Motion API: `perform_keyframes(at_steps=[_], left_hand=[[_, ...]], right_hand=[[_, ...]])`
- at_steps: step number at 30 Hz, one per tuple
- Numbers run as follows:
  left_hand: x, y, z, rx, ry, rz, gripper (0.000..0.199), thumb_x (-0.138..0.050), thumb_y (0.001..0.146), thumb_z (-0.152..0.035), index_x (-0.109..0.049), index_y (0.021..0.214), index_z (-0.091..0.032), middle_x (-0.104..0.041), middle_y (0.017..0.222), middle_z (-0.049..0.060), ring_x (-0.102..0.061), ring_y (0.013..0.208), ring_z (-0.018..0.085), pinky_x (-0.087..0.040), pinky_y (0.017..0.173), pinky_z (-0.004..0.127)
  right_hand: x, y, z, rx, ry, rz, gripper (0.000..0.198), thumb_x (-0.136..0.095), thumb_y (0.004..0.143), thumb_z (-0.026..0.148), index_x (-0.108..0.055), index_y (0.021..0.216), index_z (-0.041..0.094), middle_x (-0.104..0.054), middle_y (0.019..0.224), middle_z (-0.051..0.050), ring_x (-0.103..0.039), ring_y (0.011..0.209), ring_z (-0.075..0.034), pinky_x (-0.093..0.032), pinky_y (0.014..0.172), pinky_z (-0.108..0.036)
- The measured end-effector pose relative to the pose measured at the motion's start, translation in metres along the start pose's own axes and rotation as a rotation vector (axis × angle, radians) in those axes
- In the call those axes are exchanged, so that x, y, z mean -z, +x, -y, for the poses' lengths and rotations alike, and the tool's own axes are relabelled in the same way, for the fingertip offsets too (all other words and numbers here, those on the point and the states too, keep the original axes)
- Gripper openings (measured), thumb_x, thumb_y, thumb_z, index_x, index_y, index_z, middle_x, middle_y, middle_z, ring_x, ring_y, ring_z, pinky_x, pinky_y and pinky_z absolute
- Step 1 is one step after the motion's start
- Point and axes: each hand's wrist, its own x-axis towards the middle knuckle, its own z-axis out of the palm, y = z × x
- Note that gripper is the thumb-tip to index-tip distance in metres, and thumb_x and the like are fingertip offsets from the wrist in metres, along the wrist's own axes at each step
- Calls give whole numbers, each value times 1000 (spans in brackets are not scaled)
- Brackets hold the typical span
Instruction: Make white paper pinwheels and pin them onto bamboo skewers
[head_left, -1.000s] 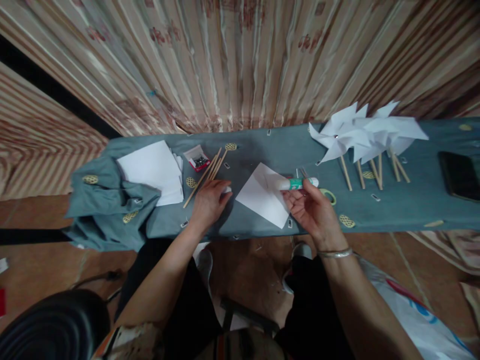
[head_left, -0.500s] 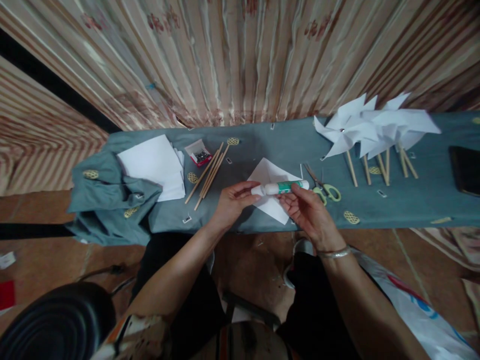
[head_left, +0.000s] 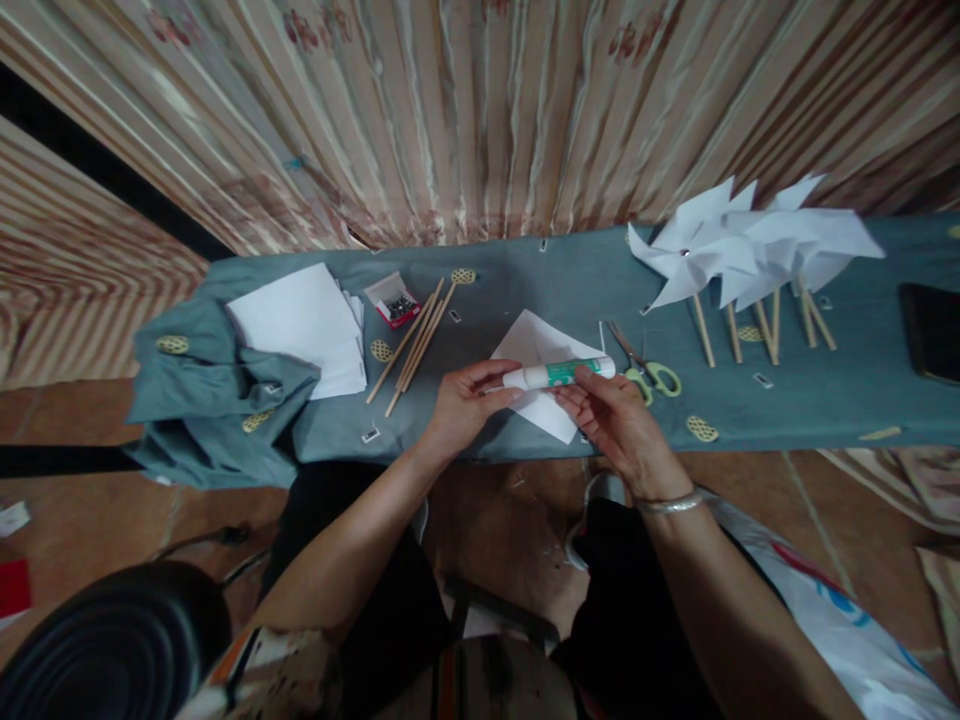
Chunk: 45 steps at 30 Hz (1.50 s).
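Both my hands are at a white and green glue stick (head_left: 561, 373), held level above the cloth. My left hand (head_left: 469, 402) pinches the white cap (head_left: 516, 380) at its left end. The cap sits against the tube. Closed round the green-labelled part is my right hand (head_left: 611, 415), thumb on top and fingers beneath. Under the glue stick lies a creased white paper square (head_left: 540, 335), partly covered by it and by my fingers. Just right of my right hand are green-handled scissors (head_left: 660, 378), their blades pointing away from me.
To the left are a stack of white paper (head_left: 300, 320), a small red box of pins (head_left: 394, 300) and several wooden sticks (head_left: 420, 340). Several paper pinwheels (head_left: 750, 245) on sticks lie at the right. A black phone-like object (head_left: 930, 330) is by the right edge.
The cap and the tube have come together; a gap with a narrower white neck showed between them before. My hands have stayed almost in place.
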Motion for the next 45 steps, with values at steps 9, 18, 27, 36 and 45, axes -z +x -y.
perform_keyframes(at_steps=[9,18,27,36,45], left_hand=[[1,1,2,-72,105,-5,36,-82,60,-27,-76,93,-16,-74,88,4,-65,75,14,-51,74,25],[2,0,2,-105,160,1,36,-81,63,-29,-75,96,-15,-74,90,5,-66,75,14,-53,74,26],[5,-1,4,-134,180,14,34,-81,65,-29,-75,95,-15,-75,95,6,-68,82,17,-55,81,30],[5,-3,5,-158,199,22,32,-80,67,-30,-75,95,-16,-75,95,6,-70,81,17,-57,80,31],[7,-5,6,-200,242,10,30,-80,67,-30,-76,94,-17,-75,94,6,-71,80,17,-59,78,31]], right_hand=[[-5,-4,2,42,-90,-13,32,-92,53,32,-72,73,17,-75,69,1,-71,60,-10,-60,64,-14],[-3,-2,2,25,-120,-7,31,-92,53,33,-72,73,19,-75,68,2,-72,61,-10,-60,62,-14],[-5,-2,-3,9,-123,21,31,-91,54,34,-72,73,19,-75,69,2,-73,62,-11,-60,63,-15],[-6,-3,-6,-10,-116,47,29,-91,56,33,-71,72,19,-76,71,1,-72,62,-11,-61,66,-17],[-8,-3,-11,-16,-103,42,30,-91,55,34,-72,71,18,-76,70,0,-73,63,-12,-61,68,-17]])
